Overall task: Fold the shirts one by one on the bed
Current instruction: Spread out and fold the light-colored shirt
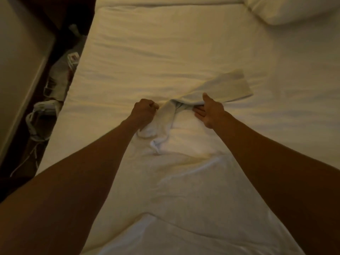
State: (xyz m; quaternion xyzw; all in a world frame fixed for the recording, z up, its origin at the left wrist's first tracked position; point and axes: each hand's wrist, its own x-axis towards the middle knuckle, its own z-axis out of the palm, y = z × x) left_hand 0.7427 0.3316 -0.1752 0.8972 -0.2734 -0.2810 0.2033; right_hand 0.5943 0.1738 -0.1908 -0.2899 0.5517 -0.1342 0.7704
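Looking down at white shirt (184, 181) lying spread on bed (165, 43). Gripping bunched shoulder fabric in fisted left hand (147, 109), likely anchoring it. Pressing right hand (209, 111), fingers straight, against sleeve (231, 85) fold, seemingly setting crease.

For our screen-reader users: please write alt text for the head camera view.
Two bare hands work a white shirt spread on a bed: the left hand grips bunched fabric near the collar, the right hand lies straight-fingered against the sleeve. A pillow sits at the far right.
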